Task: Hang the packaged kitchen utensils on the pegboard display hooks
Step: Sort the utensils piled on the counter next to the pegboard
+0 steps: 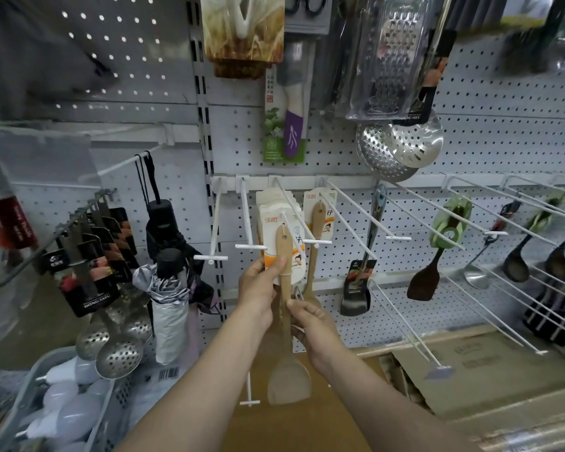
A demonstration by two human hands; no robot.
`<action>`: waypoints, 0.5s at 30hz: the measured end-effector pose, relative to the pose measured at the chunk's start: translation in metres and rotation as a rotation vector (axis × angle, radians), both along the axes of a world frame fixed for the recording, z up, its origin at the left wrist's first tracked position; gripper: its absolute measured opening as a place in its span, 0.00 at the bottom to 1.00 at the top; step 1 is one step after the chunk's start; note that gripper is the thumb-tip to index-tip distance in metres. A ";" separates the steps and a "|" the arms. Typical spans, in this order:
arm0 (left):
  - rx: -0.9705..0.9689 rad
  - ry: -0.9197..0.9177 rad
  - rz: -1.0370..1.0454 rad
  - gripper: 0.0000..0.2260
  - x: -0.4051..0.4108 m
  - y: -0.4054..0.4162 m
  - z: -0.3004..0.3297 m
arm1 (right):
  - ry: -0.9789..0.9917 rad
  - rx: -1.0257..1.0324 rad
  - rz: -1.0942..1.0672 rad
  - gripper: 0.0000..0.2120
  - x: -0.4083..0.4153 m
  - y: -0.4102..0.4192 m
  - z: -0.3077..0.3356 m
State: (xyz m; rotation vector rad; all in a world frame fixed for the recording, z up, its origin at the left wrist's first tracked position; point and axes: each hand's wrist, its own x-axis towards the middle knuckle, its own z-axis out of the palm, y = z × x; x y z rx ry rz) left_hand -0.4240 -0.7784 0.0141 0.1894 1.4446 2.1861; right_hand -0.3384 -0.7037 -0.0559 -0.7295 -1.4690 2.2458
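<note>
Down at 7 o'clock, a grey slotted plastic basket (30, 383) holds white bulbs (64, 409). Dead centre, the right hand (310, 324) curls round the handle of a pale wooden spatula with an orange-and-white card (286, 288), while the left hand (258, 288) pinches that card. Its top meets a white wire hook (294, 230) at 12 o'clock.

We see even, cool overhead lighting with soft, faint shadows. The pegboard (356, 151) reads bright grey-white; light shines through its holes at upper left. Glare marks the grater (393, 57) pack and the steel skimmers (402, 148). The centre is fairly sharp, including the spatula (286, 318) card print. Edges blur and smear, most at the top corners. Wide-angle distortion bows the hooks (356, 212) and shelf lines outward.
</note>
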 end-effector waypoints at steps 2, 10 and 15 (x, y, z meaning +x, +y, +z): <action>-0.012 -0.005 0.010 0.01 0.003 -0.001 0.002 | -0.018 0.012 0.008 0.07 0.001 0.000 0.000; -0.038 -0.075 0.133 0.14 0.034 -0.023 -0.002 | -0.070 0.103 -0.008 0.10 0.020 -0.008 0.010; -0.011 -0.179 0.133 0.07 0.073 -0.068 -0.005 | -0.114 0.144 0.009 0.12 0.048 -0.031 0.018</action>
